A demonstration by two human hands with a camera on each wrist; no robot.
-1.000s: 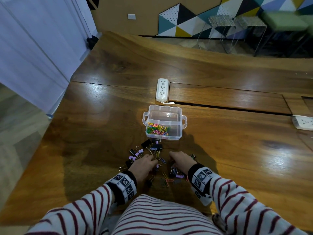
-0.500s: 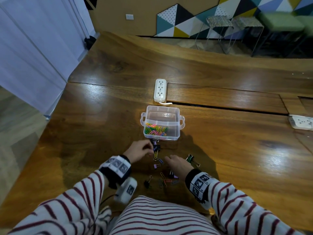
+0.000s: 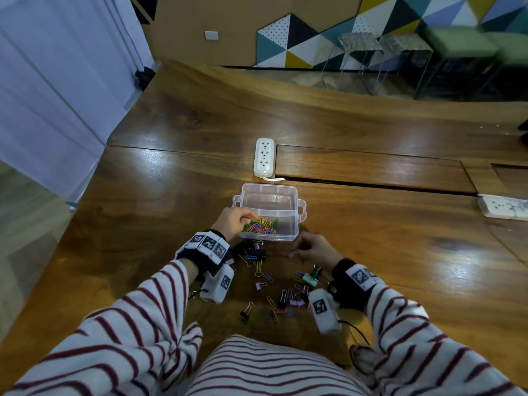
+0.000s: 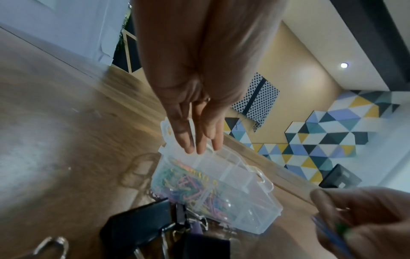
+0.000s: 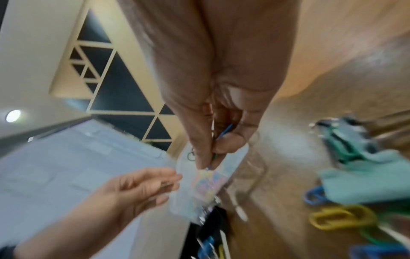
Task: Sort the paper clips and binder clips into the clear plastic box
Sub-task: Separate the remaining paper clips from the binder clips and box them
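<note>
The clear plastic box [image 3: 297, 208] stands on the wooden table, with coloured paper clips [image 3: 263, 227] heaped in its near compartment. My left hand [image 3: 248, 217] hovers over that compartment's left end; the left wrist view shows its fingers [image 4: 200, 140] straight above the box [image 4: 248, 198] and holding nothing. My right hand [image 3: 294, 252] is just in front of the box's right corner and pinches blue and green paper clips [image 5: 225, 131]. Loose binder clips [image 3: 258, 254] and paper clips [image 3: 288, 298] lie scattered between my wrists.
A white power strip [image 3: 264, 157] lies right behind the box, beside a long slot in the tabletop. A second power strip [image 3: 503, 206] sits at the far right. The table's edge runs along the left. Stools stand beyond the far edge.
My left hand rose from the loose pile and moved forward over the box's near compartment, fingers now straight. My right hand lifted off the pile toward the box, pinching paper clips.
</note>
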